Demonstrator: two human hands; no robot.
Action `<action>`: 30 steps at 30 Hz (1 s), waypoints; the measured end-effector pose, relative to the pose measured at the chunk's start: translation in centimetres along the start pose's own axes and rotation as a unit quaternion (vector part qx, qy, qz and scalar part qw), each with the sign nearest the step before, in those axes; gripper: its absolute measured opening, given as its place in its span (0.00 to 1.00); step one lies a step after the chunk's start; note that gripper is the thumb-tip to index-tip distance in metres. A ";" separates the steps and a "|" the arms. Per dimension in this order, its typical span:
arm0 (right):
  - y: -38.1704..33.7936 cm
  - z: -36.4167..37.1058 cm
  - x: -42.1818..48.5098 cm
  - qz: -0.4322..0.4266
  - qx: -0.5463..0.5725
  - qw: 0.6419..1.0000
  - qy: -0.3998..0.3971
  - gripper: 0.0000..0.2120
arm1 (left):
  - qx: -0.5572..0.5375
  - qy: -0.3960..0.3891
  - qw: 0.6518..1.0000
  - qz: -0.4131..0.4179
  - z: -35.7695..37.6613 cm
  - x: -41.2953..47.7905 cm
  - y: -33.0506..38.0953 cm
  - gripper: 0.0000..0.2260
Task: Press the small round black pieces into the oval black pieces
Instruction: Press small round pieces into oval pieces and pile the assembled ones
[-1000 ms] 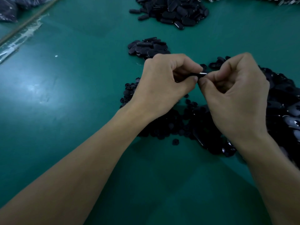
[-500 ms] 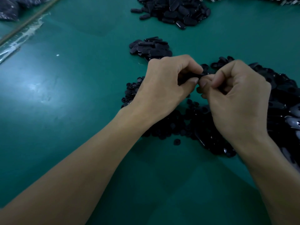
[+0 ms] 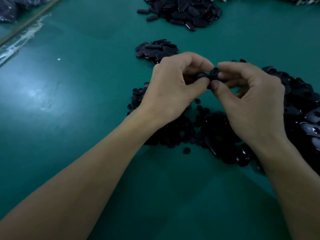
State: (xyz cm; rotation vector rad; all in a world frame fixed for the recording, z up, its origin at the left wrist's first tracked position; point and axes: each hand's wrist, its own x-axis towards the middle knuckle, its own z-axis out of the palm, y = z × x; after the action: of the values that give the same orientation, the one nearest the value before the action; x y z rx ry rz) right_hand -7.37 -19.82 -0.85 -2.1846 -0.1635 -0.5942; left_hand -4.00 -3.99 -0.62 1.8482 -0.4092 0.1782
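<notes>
R hand (image 3: 251,104): looser than 0.5 s ago, your thumb now underneath; thumb + forefinger pinch round (image 3: 214,72).
L hand (image 3: 173,87): fingers curled, pinching oval (image 3: 201,75).
Contact: round touches oval, mid-air betw. your hands, above table (image 3: 69,118).
Piles: rounds (image 3: 173,135) under hands; ovals (image 3: 301,101) to R.

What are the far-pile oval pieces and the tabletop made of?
The oval pieces look like glossy moulded plastic: sharp highlights on smooth rounded faces. The tabletop looks like a matte green rubber or vinyl mat: broad soft glare, no grain. Not certain.
</notes>
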 end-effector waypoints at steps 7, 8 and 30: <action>0.4 -0.2 0.5 0.055 0.177 0.982 -0.039 0.06 | -0.078 -0.027 0.996 -0.023 -0.6 0.0 0.4 0.09; 0.4 -0.3 0.5 0.056 0.185 0.980 -0.039 0.05 | -0.083 -0.029 0.996 -0.025 -0.7 0.0 0.5 0.09; -0.3 -1.1 0.5 0.053 0.155 0.986 -0.028 0.05 | -0.109 -0.070 0.991 -0.037 -0.7 -0.2 0.4 0.09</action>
State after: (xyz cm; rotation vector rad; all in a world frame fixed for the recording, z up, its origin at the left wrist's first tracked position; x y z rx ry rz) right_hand -7.43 -20.53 0.19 -1.8963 -0.1572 -0.4164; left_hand -4.30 -3.45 -0.08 1.6615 -0.4383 -0.0475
